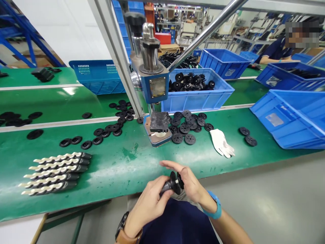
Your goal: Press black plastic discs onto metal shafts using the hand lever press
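Observation:
In front of my body, my left hand [154, 195] is wrapped round a black handle-like part [167, 186] that has a wide round flange. At the part's right end sits a small black disc [180, 181], with a short pale piece showing between it and the flange. My right hand [189, 183] lies with its palm against that disc, its fingers stretched out to the left. Just beyond my hands stands a blue bench press [154, 86] with a dark block [159, 122] on its base. Black slotted discs [185, 128] are heaped beside the base.
Several black-and-cream wavy grips [54, 174] lie in rows at the left. Loose black rings [86, 144] are scattered behind them. A white glove [221, 144] rests right of the discs. Blue bins [198, 101] stand behind and right. A person [275, 51] sits at the far right.

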`<state>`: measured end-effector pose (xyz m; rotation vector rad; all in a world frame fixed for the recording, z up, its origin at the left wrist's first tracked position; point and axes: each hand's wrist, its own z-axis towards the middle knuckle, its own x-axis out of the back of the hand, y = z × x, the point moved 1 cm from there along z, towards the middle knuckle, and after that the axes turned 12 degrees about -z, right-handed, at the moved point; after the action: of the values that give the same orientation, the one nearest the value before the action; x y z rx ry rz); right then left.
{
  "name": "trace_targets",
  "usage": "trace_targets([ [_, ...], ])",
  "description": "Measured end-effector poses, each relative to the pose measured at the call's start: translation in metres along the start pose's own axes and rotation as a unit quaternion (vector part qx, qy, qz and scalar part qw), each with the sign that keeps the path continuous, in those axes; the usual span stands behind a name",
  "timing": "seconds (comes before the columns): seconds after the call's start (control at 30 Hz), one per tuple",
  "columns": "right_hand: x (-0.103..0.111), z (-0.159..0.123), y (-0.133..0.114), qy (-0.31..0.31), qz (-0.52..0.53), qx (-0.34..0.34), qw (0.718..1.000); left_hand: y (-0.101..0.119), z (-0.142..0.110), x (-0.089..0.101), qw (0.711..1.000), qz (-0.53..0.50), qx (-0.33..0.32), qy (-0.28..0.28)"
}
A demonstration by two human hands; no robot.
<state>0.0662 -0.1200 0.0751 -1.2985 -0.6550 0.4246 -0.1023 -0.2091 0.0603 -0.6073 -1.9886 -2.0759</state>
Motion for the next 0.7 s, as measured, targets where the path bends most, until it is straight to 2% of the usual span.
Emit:
trace_targets([
  [0.13, -0.012, 0.003, 0.011, 0.005, 0.091, -0.021, 0.996, 0.007, 0.001, -0.003, 0.996, 0.076, -0.037, -0.005],
  [0.33, -0.015, 0.004, 0.015, -0.017, 0.135, -0.032, 0.99, 0.008, 0.0, -0.001, 0.984, 0.168, -0.061, -0.027],
  [0.53, -0.016, 0.005, 0.016, -0.028, 0.144, -0.042, 0.988, 0.01, 0.002, -0.002, 0.981, 0.175, -0.075, -0.028],
  [0.7, -0.018, 0.005, 0.025, 0.009, 0.099, -0.016, 0.995, 0.006, 0.003, -0.005, 0.985, 0.163, -0.049, -0.021],
])
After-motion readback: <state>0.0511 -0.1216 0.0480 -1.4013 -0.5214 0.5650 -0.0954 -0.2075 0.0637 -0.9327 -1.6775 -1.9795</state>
